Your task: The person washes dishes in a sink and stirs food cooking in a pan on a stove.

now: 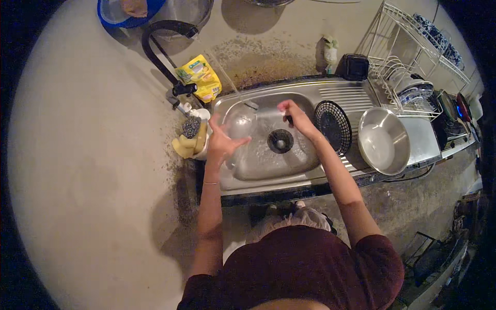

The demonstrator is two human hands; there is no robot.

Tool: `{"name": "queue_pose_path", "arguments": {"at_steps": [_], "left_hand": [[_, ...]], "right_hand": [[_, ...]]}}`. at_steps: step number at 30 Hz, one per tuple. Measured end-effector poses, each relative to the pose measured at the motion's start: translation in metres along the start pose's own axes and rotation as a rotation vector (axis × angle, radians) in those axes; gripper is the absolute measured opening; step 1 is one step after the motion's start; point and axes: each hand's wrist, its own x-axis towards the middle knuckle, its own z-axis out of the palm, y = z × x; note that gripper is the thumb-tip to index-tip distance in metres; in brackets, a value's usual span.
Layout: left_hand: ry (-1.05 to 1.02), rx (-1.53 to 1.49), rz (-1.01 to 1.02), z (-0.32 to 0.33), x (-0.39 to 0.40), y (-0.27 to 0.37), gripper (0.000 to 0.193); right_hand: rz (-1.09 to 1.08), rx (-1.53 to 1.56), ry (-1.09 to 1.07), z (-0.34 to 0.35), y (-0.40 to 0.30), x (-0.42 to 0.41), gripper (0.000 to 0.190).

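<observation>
My left hand (224, 143) is over the left side of the stainless steel sink (255, 172), fingers spread and holding nothing. Over the right part of the basin is my right hand (295, 116), its fingers bent; something small and dark shows beneath them, and whether it is held I cannot tell. A thin stream of water (224, 71) runs from the black faucet (145, 40) into the basin. Between the hands, lower down, sits the dark drain strainer (280, 141). A black plastic basket (333, 128) leans at the basin's right edge, near my right forearm.
A steel mixing bowl (383, 141) stands on the drainboard (345, 95). Behind it are a black container (355, 66) and a white wire dish rack (410, 42) with dishes. Left of the sink are a yellow pouch (200, 78), a metal scourer (191, 127) and yellow sponges (184, 146).
</observation>
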Motion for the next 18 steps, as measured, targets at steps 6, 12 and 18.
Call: {"name": "queue_pose_path", "arguments": {"at_steps": [6,12,18], "left_hand": [[-0.31,-1.087,-0.633,0.003,-0.017,-0.002,0.059],[-0.082,-1.689,-0.694,0.04,-0.05,0.002,0.059],[-0.26,-1.829,-0.66,0.046,-0.064,-0.031,0.06]], "right_hand": [[-0.242,-0.161,-0.284,0.023,-0.021,0.01,0.025],[-0.042,-0.265,-0.432,0.056,-0.009,-0.035,0.035],[-0.186,-0.262,-0.408,0.053,-0.014,-0.021,0.032]]}}
